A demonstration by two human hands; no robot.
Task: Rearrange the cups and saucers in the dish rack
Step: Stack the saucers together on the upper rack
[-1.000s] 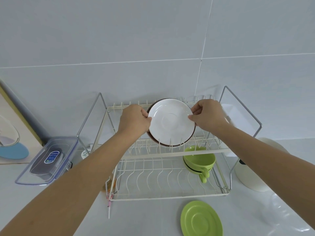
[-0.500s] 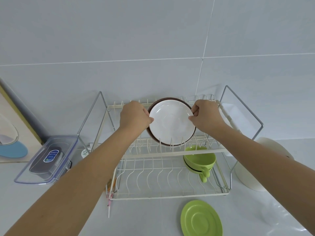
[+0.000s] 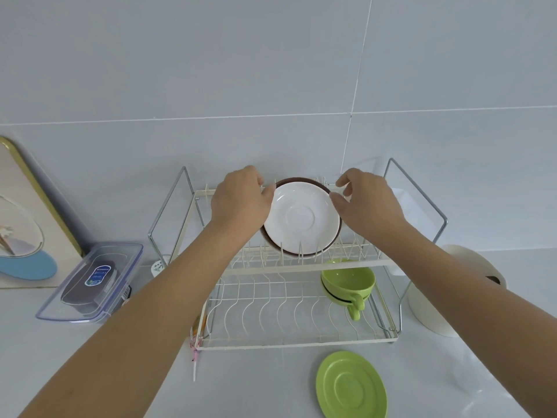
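Two-tier dish rack point(image 3: 301, 262), upper shelf. The white saucer point(image 3: 303, 218) stands on edge between the upright tines, with a brown saucer point(image 3: 304, 180) close behind it. Your left hand point(image 3: 241, 203) has its fingers curled on the left rim of the white saucer; your right hand point(image 3: 366, 203) is at the right rim, thumb near the edge and fingers loosely spread, and whether it actually pinches the saucer cannot be told.

To seat the saucer well, keep both rims supported, lower it straight down into one slot, and let go only when the bottom edge rests on the wires; a tilt could knock the brown saucer. On the lower shelf sit stacked green cups point(image 3: 348, 282); a green saucer point(image 3: 351, 386) lies on the table point(image 3: 90, 372), likely next.
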